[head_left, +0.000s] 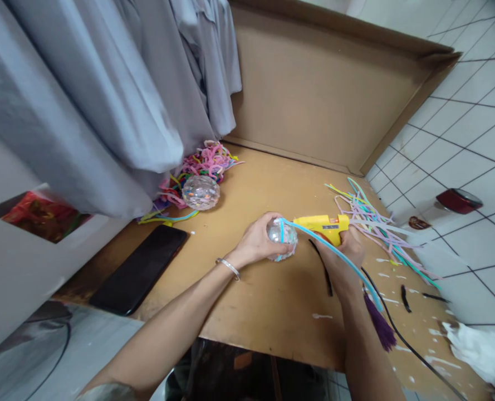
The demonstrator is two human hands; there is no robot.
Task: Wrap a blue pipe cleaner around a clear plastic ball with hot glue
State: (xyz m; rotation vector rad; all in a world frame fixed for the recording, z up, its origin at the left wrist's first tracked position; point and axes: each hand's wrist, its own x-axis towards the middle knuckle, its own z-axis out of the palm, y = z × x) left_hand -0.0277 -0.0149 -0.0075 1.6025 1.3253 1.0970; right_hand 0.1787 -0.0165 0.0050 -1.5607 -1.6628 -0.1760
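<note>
My left hand (pixel 260 238) is wrapped round a clear round ball (pixel 283 239) with coloured bits in it. A light blue pipe cleaner (pixel 334 250) runs along the ball's side, and its long loose end arcs right over my right forearm. In my right hand (pixel 351 248) is a yellow glue gun (pixel 324 225), its nozzle pointing left at the top of the ball, close to the pipe cleaner. Whether nozzle and ball touch I cannot tell. A white glue stick (pixel 372 225) juts from the gun's rear. A purple tassel (pixel 380 323) hangs by my right wrist.
A second clear ball (pixel 201 192) sits by a heap of pink and mixed pipe cleaners (pixel 207 161). A black phone (pixel 141 270) lies at left; pastel pipe cleaners (pixel 372 220) lie at right. The gun's black cord (pixel 410 340) crosses the table (pixel 268 312). Grey cloth (pixel 147 83) hangs above.
</note>
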